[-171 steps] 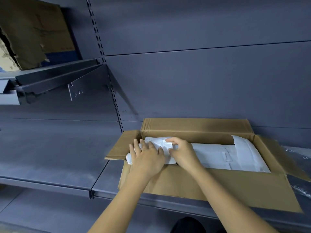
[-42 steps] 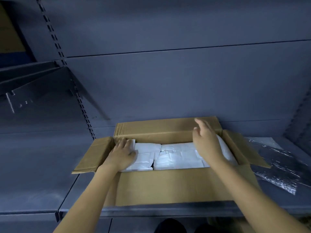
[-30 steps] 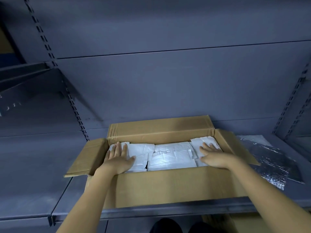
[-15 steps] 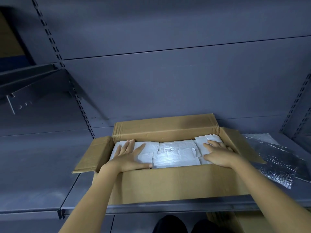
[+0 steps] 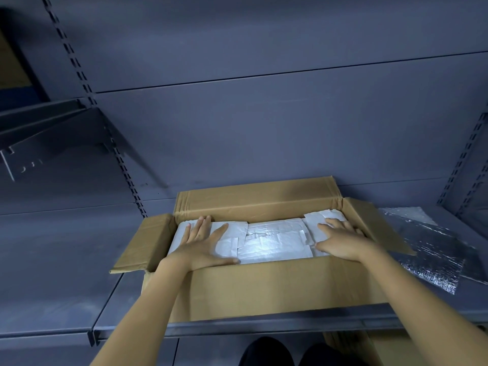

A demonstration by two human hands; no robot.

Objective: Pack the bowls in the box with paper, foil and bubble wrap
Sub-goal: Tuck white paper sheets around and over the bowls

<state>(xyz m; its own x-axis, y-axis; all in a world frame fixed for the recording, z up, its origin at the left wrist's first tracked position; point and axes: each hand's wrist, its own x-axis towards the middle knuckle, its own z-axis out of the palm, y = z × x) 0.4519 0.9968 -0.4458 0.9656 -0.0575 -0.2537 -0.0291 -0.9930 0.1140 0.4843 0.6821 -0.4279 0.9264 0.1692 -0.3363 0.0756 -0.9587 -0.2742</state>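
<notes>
An open brown cardboard box (image 5: 277,289) stands on a grey metal shelf, its flaps folded outward. White paper (image 5: 274,240) covers the box's contents from side to side; no bowls show. My left hand (image 5: 203,243) lies flat on the paper at the box's left end, fingers spread. My right hand (image 5: 340,240) lies flat on the paper at the right end, fingers apart. Neither hand grips anything.
A sheet of silver foil bubble wrap (image 5: 433,249) lies on the shelf just right of the box. The grey shelf (image 5: 60,273) extends to the left. A bracketed upper shelf (image 5: 50,128) juts out at upper left. The back wall stands right behind the box.
Over the earlier frames both hands spread the paper across the box and pressed it flat. In the last half second the hands have barely moved; my left fingers slid slightly along the paper.
</notes>
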